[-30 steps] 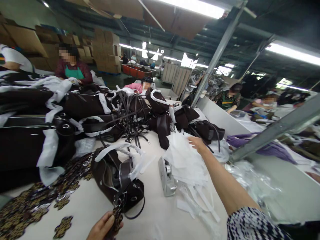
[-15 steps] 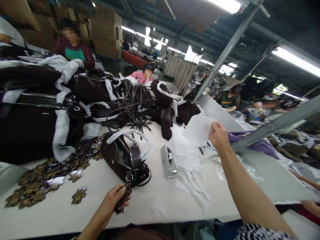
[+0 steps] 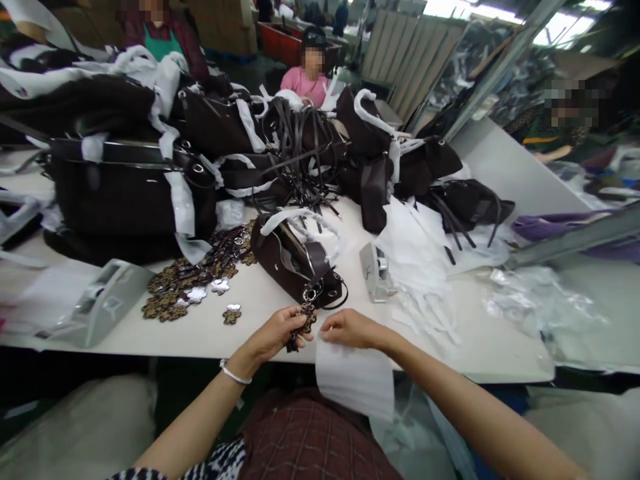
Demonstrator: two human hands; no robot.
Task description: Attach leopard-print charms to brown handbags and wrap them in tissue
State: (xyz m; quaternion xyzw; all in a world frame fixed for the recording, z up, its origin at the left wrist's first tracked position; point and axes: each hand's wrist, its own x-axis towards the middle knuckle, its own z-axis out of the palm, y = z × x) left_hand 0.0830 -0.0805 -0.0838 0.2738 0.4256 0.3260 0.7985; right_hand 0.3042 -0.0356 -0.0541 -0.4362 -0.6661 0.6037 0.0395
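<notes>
My left hand (image 3: 283, 332) is closed around a dark brown and tan flower-shaped charm (image 3: 306, 320), which hangs from a metal ring on a dark brown handbag (image 3: 285, 267). The bag lies on the table, its handle wrapped in white foam. Close beside it, my right hand (image 3: 347, 328) pinches the upper edge of a thin white sheet (image 3: 355, 377). That sheet hangs down over the table's front edge. To the right of the bag stands a grey tape dispenser (image 3: 376, 273), against a stack of white sheets (image 3: 415, 233).
Many flower charms (image 3: 175, 290) lie in a heap left of the bag. Dark handbags (image 3: 130, 200) are piled at the back. A second dispenser (image 3: 105, 307) stands at the left, clear plastic bags (image 3: 530, 293) at the right. A co-worker in pink (image 3: 307, 83) sits across the table.
My right hand has brought a white sheet from the stack down and left, beside my left hand. My left hand still holds the charm. The view has tilted downward.
</notes>
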